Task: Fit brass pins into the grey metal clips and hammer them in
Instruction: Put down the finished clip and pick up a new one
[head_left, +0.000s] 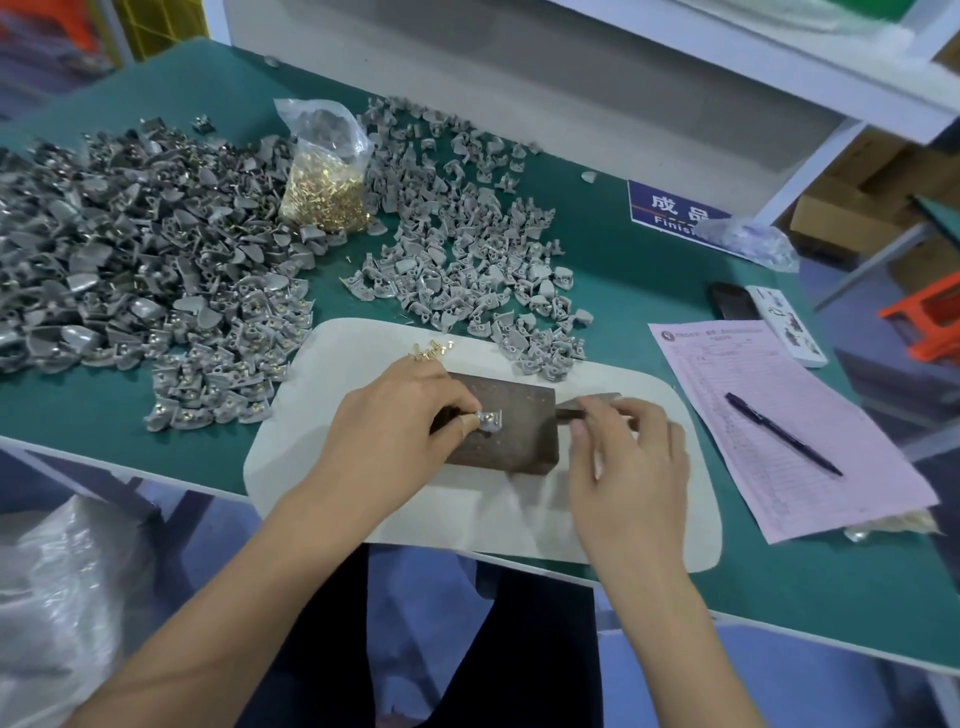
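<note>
Pinching a grey clip (489, 420) on the block (501, 431) — left hand (395, 421); right hand (626, 447) curled round the hammer (582, 410).

Grey clip (490, 420) with brass pin lies on dark block (511, 415).

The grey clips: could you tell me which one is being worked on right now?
The single clip on the dark block, pinched by the left hand; the others lie in heaps.

The left hand (395, 415) pinches a grey clip (488, 420) on a dark block (511, 441); the right hand (631, 447) grips a hammer (597, 402).
</note>
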